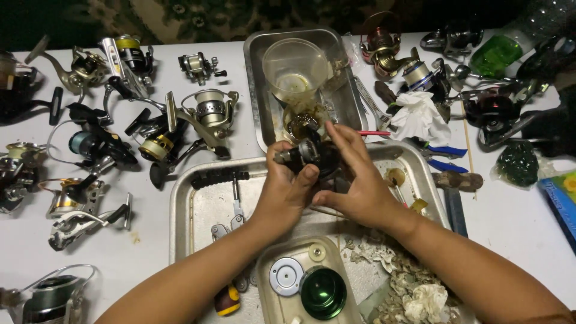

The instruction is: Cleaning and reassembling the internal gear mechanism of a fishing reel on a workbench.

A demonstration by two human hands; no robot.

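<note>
A: Black reel body (307, 157), held over the big steel tray (198, 207), mid-table. Both hands on it.

B: Grip state?

A: Left hand (285, 189) curled under it, thumb and fingers pinching the lower left side. Right hand (354, 180) closes on its right side, fingers laid over the top, thumb underneath.

B: Surroundings?

A: Small tray (255, 90) just behind the hands, holding a clear plastic cup (294, 69). Nearer the person, a third tray (270, 300) with a green spool (324, 293) and a silver disc (285, 276). Crumpled paper scraps (414, 288) to the right of that. Many spinning reels (210, 114) lie on the white table (522, 222) on both sides; blue-handled pliers (441, 157) to the right.
</note>
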